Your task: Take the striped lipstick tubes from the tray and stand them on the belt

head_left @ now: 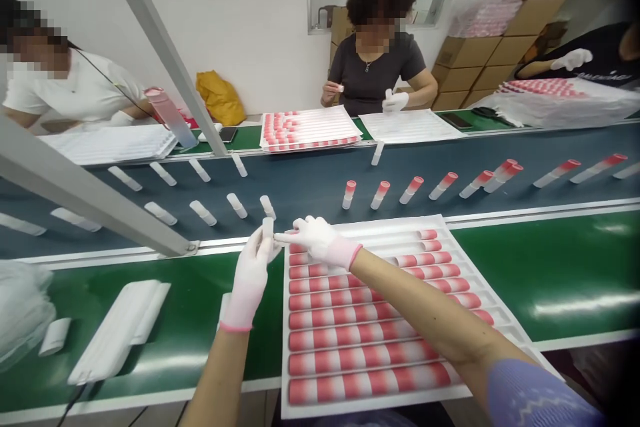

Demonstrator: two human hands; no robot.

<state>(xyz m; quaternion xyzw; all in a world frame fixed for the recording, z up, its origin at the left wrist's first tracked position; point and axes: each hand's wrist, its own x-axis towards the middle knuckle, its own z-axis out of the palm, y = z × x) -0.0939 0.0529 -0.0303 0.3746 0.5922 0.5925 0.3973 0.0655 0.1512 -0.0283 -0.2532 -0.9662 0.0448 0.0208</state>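
My left hand [250, 273], in a white glove with a pink cuff, is closed around a small white tube [268, 227] held upright at the conveyor's near edge. My right hand [320, 240], gloved the same way, is beside it over the far left corner of a white tray [480, 300]. Its index finger stretches toward the tube in my left hand; I see nothing held in it, though its underside is hidden. Rows of red-and-white tubes [350, 355] lie in the tray's grooves, and my right forearm covers some of them.
A dark conveyor belt [310, 177] carries standing white tubes [203, 213] and red-topped tubes [411, 191]. Grey metal posts [100, 187] slant across the left. A white device with a cable [120, 330] and a plastic bag [23, 313] lie on the green bench. Co-workers [383, 60] sit opposite.
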